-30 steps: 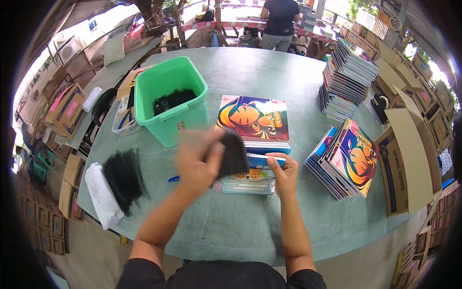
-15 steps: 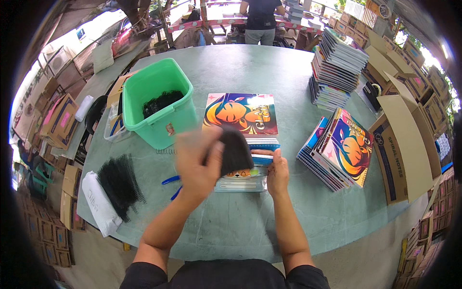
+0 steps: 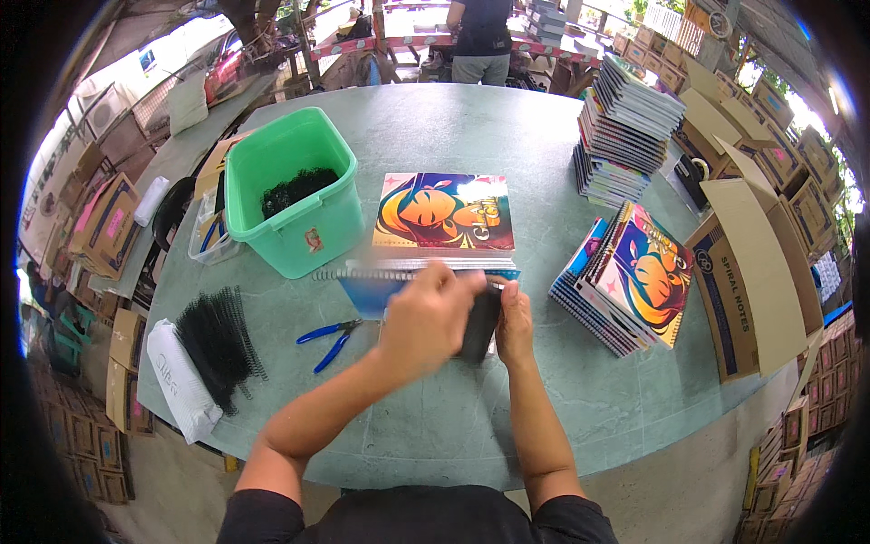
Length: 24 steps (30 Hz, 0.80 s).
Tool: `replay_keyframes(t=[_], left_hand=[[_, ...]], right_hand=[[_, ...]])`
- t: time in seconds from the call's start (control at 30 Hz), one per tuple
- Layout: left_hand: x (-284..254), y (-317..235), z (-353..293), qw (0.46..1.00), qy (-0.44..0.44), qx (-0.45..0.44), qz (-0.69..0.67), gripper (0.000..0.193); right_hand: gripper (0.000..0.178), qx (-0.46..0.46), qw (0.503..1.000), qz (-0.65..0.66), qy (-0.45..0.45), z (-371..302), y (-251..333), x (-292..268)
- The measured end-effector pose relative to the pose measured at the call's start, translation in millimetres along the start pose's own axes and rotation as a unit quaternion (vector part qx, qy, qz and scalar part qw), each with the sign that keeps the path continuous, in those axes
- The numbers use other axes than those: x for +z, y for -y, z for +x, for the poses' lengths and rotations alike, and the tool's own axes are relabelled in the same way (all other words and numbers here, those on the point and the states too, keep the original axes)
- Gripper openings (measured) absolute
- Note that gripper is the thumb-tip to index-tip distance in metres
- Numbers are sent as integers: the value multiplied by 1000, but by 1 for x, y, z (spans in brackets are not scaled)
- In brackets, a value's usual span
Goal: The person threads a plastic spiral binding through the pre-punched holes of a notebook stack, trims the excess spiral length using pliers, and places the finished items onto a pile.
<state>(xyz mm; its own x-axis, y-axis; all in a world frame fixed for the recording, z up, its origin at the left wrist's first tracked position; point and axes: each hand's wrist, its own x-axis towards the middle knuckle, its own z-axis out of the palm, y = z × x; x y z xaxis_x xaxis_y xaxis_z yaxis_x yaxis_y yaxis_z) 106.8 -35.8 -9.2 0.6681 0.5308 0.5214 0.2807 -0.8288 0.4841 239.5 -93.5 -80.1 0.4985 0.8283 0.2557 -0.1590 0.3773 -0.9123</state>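
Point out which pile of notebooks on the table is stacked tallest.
The pile at the far right, behind the open cardboard box. It rises many layers high, while the fanned pile nearer the right hand lies low and slanted.

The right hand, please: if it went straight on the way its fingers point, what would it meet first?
Probably the notebook with the colourful cover, lying just beyond the right hand across the table; depth is hard to judge here.

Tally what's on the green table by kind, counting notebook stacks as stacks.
Notebook stacks: 3 — under the hands, tall right stack, fanned stack
Green tub: 1
Blue-handled pliers: 1
Black spiral coil bundle: 1
Total: 6
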Motion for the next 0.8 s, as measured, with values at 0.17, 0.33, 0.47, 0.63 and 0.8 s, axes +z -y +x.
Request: replay_keyframes(t=[0.17,0.33,0.47,0.63,0.8], left_hand=[[49,20,-88,989,144,2,-18,22],[9,5,-17,985,-87,140,52,24],[22,-1,11,986,-14,144,85,22],[25,10,19,990,66,128,11,18],[14,0,21,989,45,136,-34,20]], right_hand=[[24,-67,993,-37,93,5,6,4],[16,-15,999,-3,47,3,1,-4],[23,-2,997,-64,34,5,-5,-18],[11,11,974,-225,21,1,-2,-29],[23,-102,928,-358,11,-3,1,-19]])
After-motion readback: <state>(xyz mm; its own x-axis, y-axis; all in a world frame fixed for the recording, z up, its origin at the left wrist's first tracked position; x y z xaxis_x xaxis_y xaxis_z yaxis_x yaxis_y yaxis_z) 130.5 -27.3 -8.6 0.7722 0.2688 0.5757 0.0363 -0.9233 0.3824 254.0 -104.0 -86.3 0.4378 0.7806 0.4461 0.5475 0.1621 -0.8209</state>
